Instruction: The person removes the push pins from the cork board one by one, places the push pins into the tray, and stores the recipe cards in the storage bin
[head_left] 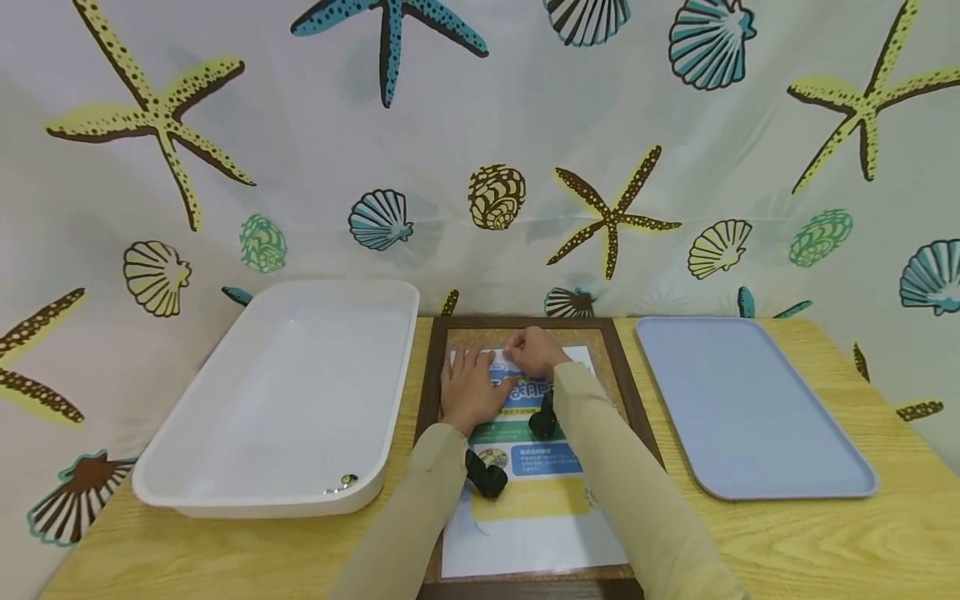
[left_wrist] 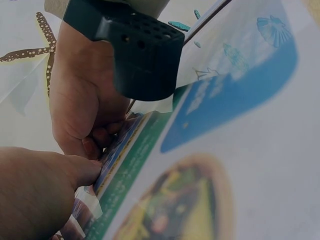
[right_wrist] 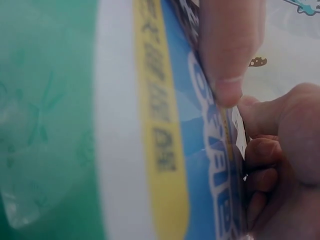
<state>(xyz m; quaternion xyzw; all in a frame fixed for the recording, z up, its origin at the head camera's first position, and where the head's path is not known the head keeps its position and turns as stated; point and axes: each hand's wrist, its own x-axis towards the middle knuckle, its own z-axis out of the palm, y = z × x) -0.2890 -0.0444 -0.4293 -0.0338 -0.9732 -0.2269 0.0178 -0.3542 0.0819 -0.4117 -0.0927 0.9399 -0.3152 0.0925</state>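
Note:
A printed poster with blue, green and yellow bands lies on a cork board with a dark wood frame. Spread over the poster's upper left part, my left hand presses on the paper with straight fingers. My right hand is at the upper middle of the sheet, its fingers curled, its fingertips down at the paper. The two thumbs nearly meet in the right wrist view, where my right hand appears beside the blue title band. Whatever lies between the right fingertips is hidden; I cannot tell what it is.
To the left stands a deep white tray with a few small shiny pieces in its near right corner. A flat pale blue tray lies to the right on the wooden table. Behind hangs a cloth printed with starfish and shells.

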